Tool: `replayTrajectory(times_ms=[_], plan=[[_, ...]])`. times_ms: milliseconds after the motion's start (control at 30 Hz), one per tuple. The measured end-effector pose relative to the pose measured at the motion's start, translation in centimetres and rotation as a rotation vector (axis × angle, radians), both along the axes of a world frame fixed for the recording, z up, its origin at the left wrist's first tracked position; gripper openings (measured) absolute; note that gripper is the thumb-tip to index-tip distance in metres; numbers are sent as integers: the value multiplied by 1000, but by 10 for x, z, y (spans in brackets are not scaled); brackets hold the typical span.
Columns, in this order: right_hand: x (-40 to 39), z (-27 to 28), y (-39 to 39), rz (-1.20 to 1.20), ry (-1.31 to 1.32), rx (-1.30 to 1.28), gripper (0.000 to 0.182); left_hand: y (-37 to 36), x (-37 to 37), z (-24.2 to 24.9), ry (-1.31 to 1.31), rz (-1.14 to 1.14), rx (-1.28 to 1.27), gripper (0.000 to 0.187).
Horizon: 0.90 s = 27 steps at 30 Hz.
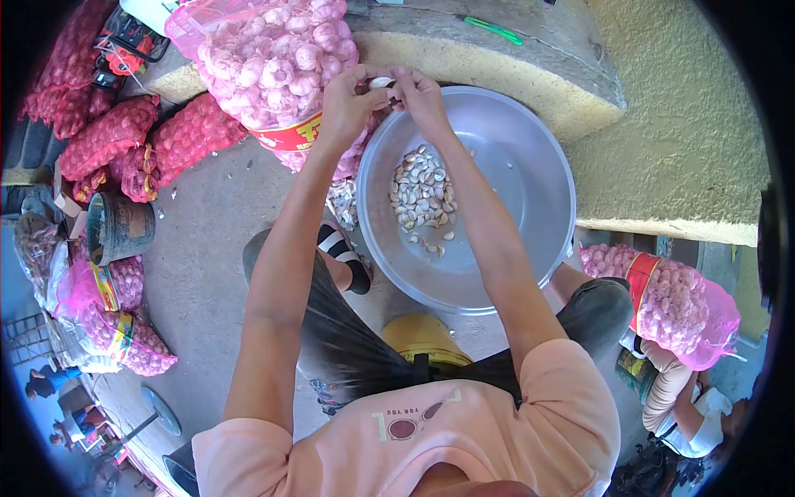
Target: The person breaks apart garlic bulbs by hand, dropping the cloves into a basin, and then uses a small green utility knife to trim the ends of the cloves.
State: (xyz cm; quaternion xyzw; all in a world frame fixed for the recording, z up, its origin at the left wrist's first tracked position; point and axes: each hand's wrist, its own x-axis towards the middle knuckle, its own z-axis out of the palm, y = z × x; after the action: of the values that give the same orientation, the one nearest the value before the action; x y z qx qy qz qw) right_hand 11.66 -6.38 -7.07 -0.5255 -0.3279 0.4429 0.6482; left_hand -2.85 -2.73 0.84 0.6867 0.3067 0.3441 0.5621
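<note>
Both hands meet over the far rim of a large metal basin (530,224). My left hand (348,103) and my right hand (421,95) pinch a garlic bulb (382,82) between their fingertips. Several loose garlic cloves (421,195) lie in a pile inside the basin, below the hands. An open pink mesh sack of garlic bulbs (273,58) leans right beside my left hand.
Red mesh sacks (124,132) lie at the left, by a dark bucket (118,228). More pink garlic sacks sit at the lower left (116,319) and right (675,302). A concrete ledge (513,58) with a green tool (493,30) runs behind. A person's sleeve (667,389) shows at lower right.
</note>
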Motion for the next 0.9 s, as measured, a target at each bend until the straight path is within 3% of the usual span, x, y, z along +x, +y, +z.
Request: replayTrajectory(times_ms=[67, 133, 333, 467, 600, 633, 733, 900], plan=[[-7, 29, -18, 28, 82, 136, 29, -3, -1, 5, -21, 20, -20, 23], [-8, 46, -28, 78, -144, 191, 24, -6, -1, 7, -45, 33, -41, 27], [1, 46, -25, 71, -255, 212, 17, -6, 2, 7, -72, 31, -53, 21], [-2, 51, -30, 54, -296, 196, 15, -8, 2, 5, 82, 70, 179, 18], [-1, 43, -27, -43, -602, 311, 14, -10, 2, 5, 147, 142, 523, 22], [1, 42, -28, -56, -745, 302, 14, -8, 1, 3, 147, 141, 523, 22], [2, 46, -33, -105, -829, 388, 16, -8, 1, 4, 187, 180, 503, 30], [5, 46, -35, -33, -702, 429, 15, -8, 1, 5, 192, 176, 368, 34]])
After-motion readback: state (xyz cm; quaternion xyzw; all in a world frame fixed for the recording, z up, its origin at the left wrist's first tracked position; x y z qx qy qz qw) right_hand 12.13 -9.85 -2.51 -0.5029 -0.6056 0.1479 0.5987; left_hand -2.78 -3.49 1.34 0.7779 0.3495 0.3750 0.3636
